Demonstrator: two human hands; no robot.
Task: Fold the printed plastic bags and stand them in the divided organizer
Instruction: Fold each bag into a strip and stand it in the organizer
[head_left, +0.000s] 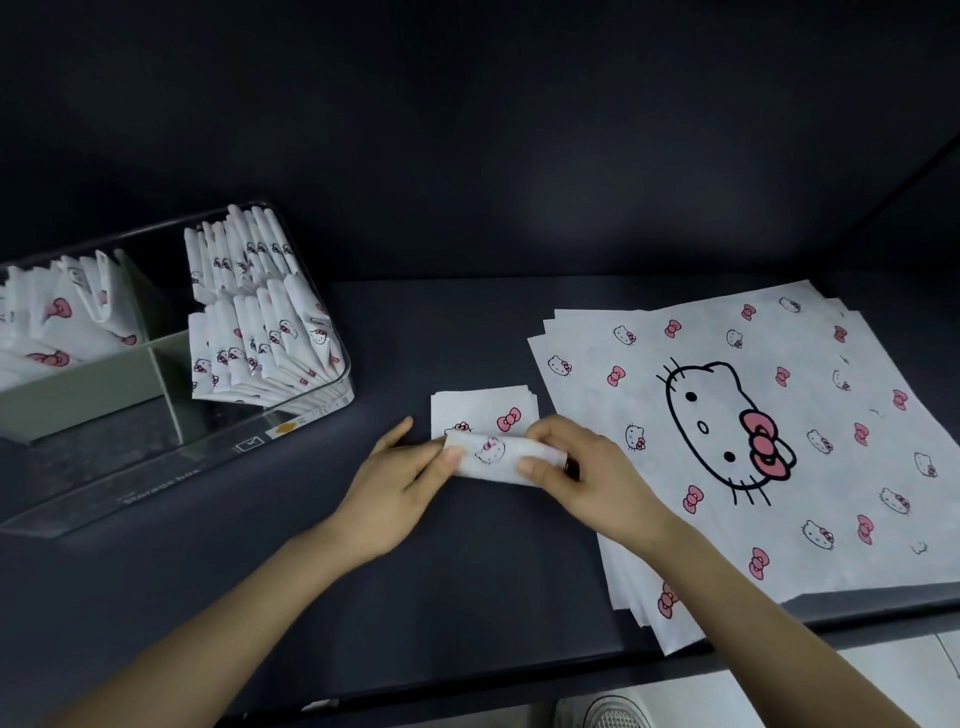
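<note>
A white plastic bag (488, 415) printed with cat faces and pink bows lies folded small at the middle of the dark table. Its near edge is turned up and over. My left hand (400, 483) pinches that fold at its left end, and my right hand (582, 467) pinches its right end. A stack of flat printed bags (769, 431) lies to the right, partly under my right wrist. The clear divided organizer (311, 415) stands at the left, with several folded bags (260, 322) upright in its right compartments and looser ones (67, 322) at its left.
A grey divider (78, 384) splits the organizer, and its near compartments hold nothing visible. The dark wall rises behind the table. The table's front edge runs below my forearms, with a pale floor and a shoe (618, 712) beyond it.
</note>
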